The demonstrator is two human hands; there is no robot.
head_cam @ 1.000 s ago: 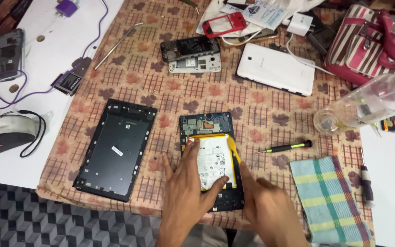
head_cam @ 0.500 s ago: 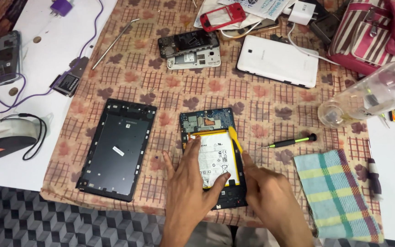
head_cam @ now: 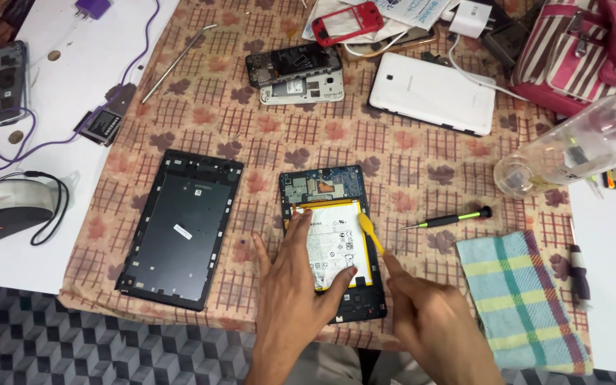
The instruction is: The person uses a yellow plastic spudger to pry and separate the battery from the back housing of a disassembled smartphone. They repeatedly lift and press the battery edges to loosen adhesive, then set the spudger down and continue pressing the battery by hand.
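Bare cloth [head_cam: 408,178] above opened tablet [head_cam: 326,187]; screwdriver [head_cam: 447,219] rightward.

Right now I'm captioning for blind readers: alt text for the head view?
Left hand presses on an opened tablet with its battery exposed, while the right hand holds a yellow pry tool at the battery's edge. A detached back cover lies left on the patterned cloth.

A small white rectangular sticker [head_cam: 183,232] sits slantwise mid-panel on the dark tablet back frame [head_cam: 180,227]. The white battery label [head_cam: 336,246] covers the yellow-edged battery. Top edge: pale printed packets [head_cam: 411,11], partly cut off.
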